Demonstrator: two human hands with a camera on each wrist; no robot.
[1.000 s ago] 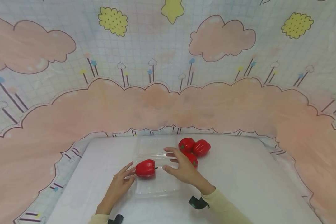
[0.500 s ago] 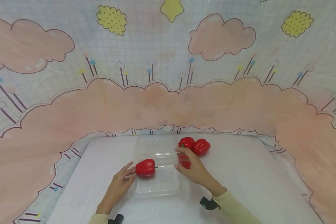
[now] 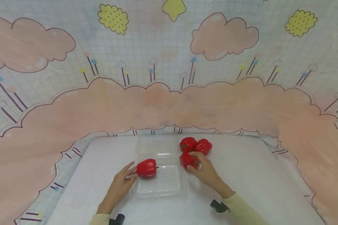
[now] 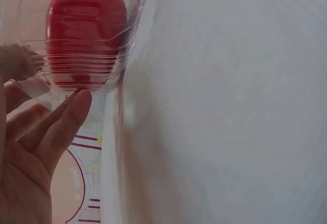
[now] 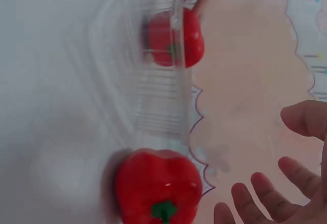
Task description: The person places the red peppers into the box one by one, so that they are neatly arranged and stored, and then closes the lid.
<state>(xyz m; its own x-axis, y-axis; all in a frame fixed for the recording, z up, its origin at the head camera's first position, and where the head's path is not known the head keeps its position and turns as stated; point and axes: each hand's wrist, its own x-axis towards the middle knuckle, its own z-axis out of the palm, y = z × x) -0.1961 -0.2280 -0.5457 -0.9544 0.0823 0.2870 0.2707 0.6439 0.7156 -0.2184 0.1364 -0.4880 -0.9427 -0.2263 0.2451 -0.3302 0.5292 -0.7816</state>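
Note:
In the head view, a red bell pepper (image 3: 146,168) lies at the left side of a clear plastic clamshell container (image 3: 166,187), its lid (image 3: 157,147) folded back behind. My left hand (image 3: 119,184) is at the container's left edge; in the left wrist view its straight fingers (image 4: 76,111) touch the ridged clear wall. Over another bell pepper (image 3: 187,161) right of the container hovers my right hand (image 3: 207,172), thumb and fingers spread. The right wrist view shows that hand's fingers (image 5: 271,196) apart from the nearest pepper (image 5: 158,183).
Two more red bell peppers, one on the left (image 3: 188,144) and one on the right (image 3: 203,147), sit just behind the one by my right hand. Everything stands on a white table (image 3: 250,175). A patterned cloth (image 3: 169,107) rises behind the table.
My right hand has moved right, from above the container to the front pepper of the group. The left hand and the pepper in the container have stayed put.

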